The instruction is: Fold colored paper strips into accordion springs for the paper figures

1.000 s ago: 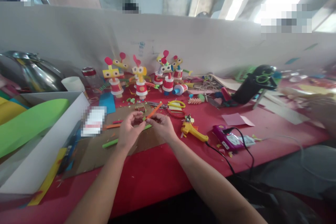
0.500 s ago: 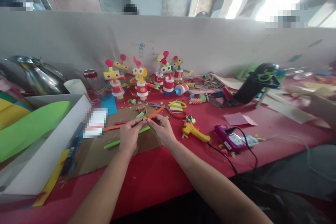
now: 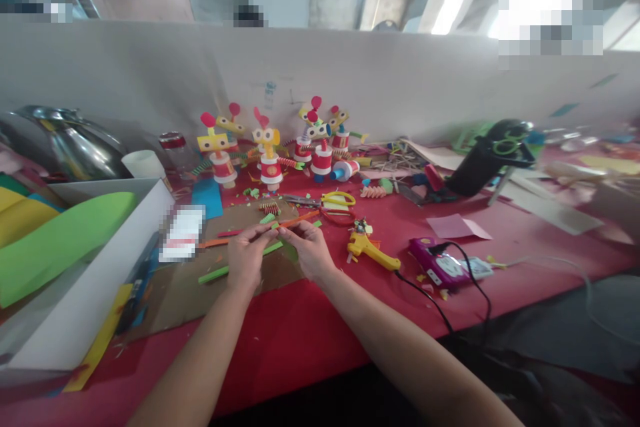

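Note:
Over a brown cardboard sheet point(image 3: 187, 297), my two hands meet fingertip to fingertip. My left hand point(image 3: 246, 255) pinches the joined end of the paper strips. The right hand point(image 3: 311, 250) pinches the same spot from the other side. An orange paper strip point(image 3: 303, 218) reaches out to the right behind my right fingers. A green paper strip point(image 3: 290, 252) hangs below the fingertips, partly hidden by the right hand. A loose green strip point(image 3: 214, 275) lies on the cardboard to the left. Beyond the fingers sits a small folded striped paper spring point(image 3: 270, 208).
Scissors point(image 3: 337, 200) lie behind my right hand. A yellow glue gun point(image 3: 373, 252) and a purple power strip point(image 3: 435, 263) are to the right, with cables. Several paper-cup figures point(image 3: 271, 170) stand at the back. A white box point(image 3: 100, 280) stands left.
The orange strip has swung lower and flatter toward the right. The green strip has turned to hang below the fingertips. Both hands have stayed nearly in place.

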Motion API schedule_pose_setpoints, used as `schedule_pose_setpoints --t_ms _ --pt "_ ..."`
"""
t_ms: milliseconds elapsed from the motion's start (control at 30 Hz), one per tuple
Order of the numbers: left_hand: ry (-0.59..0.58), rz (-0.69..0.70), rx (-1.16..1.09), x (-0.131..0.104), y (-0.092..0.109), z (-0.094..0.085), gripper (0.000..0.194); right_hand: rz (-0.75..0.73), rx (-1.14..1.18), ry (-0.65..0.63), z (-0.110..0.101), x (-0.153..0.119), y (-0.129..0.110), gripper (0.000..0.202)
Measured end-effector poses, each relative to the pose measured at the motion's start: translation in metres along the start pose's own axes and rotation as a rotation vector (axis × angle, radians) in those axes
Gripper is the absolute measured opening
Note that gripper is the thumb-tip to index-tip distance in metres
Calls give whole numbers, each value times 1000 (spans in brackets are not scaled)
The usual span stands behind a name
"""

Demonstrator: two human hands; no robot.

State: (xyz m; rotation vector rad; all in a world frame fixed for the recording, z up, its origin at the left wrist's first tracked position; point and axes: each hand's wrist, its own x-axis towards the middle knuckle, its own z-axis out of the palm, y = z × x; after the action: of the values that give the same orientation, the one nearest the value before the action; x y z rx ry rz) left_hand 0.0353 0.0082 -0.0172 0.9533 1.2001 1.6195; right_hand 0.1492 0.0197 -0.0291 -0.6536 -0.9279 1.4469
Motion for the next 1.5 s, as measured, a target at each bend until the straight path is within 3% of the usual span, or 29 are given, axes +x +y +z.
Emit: schedule_pose_setpoints --t_ms 233,500,700,867,1000,1167,1300,1400,1500 --pt "-96 -242 -171 6 3 -2 33 41 -53 40 1 -1 -4 25" --pt "-186 -216 -70 8 4 -8 36 44 -227 57 -7 4 -7 25" --pt "-254 -162 74 10 3 -13 30 -26 -586 -13 -19 12 -12 20" --pt "-327 -212 130 9 10 -15 28 -4 -679 -103 -23 15 -14 20" --pt "-255 -282 19 11 12 -14 21 -3 -621 -152 -25 19 -23 26" --pt "-102 -352 -294 16 13 -12 12 55 -185 75 -32 24 -36 35" --pt "-97 -400 -365 14 11 -10 12 160 -70 -53 -27 20 -24 31" --pt "-120 -402 -310 11 7 -8 14 111 -132 -136 -19 14 -11 31" --pt "-122 -395 -276 10 4 -6 12 57 -167 -138 -14 13 -8 27"
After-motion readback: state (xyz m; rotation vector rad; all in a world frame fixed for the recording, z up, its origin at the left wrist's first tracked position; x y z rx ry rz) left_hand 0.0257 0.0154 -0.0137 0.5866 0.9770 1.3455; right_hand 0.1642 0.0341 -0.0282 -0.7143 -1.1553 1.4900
